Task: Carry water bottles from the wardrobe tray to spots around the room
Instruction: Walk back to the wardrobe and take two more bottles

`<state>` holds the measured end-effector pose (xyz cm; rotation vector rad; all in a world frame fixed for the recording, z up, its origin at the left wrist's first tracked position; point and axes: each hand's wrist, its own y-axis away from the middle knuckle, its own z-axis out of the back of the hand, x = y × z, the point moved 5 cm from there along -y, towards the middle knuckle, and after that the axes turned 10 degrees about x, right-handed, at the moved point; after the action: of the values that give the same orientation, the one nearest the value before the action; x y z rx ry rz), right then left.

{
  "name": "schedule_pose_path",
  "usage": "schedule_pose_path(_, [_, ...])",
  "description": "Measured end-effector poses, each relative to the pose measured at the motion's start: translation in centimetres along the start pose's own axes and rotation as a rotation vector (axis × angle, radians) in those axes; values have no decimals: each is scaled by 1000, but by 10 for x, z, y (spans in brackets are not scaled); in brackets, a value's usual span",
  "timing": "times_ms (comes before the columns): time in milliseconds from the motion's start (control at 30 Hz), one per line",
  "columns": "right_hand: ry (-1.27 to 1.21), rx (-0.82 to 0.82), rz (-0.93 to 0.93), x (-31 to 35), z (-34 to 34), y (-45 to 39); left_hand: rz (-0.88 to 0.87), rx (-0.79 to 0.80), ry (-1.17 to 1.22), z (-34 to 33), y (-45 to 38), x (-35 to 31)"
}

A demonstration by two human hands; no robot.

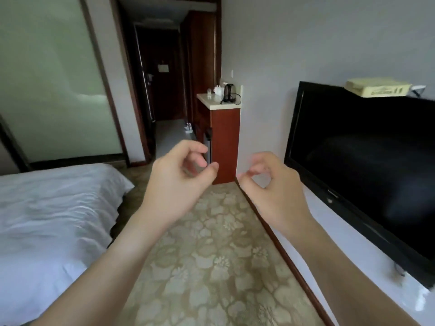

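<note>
My left hand and my right hand are raised side by side over the patterned carpet, both empty with fingers loosely curled and apart. Far ahead, a tall red-brown wardrobe stands along the right of the dark hallway. A small white tray with what look like bottles sits low on the floor beside it, too small to make out clearly. No bottle is in either hand.
A red-brown cabinet with a pale top carries a black kettle and cups. A black TV stands on a white ledge at right. A white bed fills the left. Frosted glass wall at upper left. Carpet aisle runs between.
</note>
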<state>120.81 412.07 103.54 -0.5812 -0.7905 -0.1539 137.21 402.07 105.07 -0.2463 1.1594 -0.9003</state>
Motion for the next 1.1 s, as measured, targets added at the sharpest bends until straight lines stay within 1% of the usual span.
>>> schedule_pose_path(133, [7,47,66,13,-32,-43,25,-78,-17,34,-16,31])
schedule_pose_path(233, [-38,65,96,8,-49,-79,62,-110,15,40,-33,57])
schedule_pose_path(367, [-84,66,130,-13,-68,-134,70,-154,53,26,-74,89])
schedule_pose_path(533, [-127,102,147,-60,-78,-217,51,-142,-1,-7,-155,127])
schedule_pose_path(733, [-158,168,176,-103,-90,-336,108,-188,-47,-21,-249,188])
schedule_pose_path(867, [-183,198,185,-124,-120,-403,147,-209,-74,-16,-295,236])
schedule_pose_path(967, [-184,250,190,-135,-152,-457,157,-221,-71,-4,-331,275])
schedule_pose_path(1100, [-192,279,210,-152,-203,-536,157,-205,-81,18,-383,342])
